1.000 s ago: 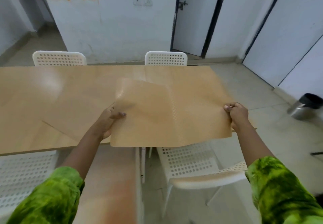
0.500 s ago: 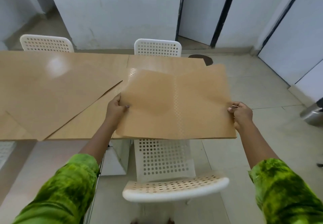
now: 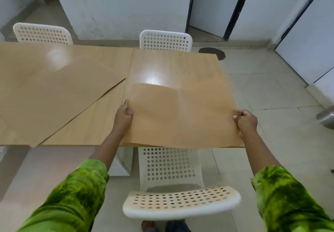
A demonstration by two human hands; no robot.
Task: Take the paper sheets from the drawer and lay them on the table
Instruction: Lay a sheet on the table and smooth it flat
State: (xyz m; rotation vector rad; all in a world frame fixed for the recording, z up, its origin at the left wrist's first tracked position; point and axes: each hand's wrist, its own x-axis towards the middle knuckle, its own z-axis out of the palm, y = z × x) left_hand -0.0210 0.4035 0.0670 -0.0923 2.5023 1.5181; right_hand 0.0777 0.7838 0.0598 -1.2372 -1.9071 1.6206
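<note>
A large tan paper sheet [image 3: 180, 116] lies low over the right end of the wooden table [image 3: 171, 65], its near edge slightly curled above the table's front edge. My left hand [image 3: 123, 116] grips the sheet's left edge, fingers on top. My right hand [image 3: 246, 121] pinches its right edge at the table's right side. Another tan sheet [image 3: 54, 90] lies flat on the left part of the table, one corner pointing right. The drawer is not in view.
A white perforated chair [image 3: 173, 183] stands right in front of me under the table's edge. Two more white chairs [image 3: 165, 40] [image 3: 42, 33] stand at the far side. A metal bin [image 3: 325, 117] sits on the floor at right.
Both hands have lowered the sheet from mid-air down onto the right end of the table. The view has tilted further down and moved closer to the table.
</note>
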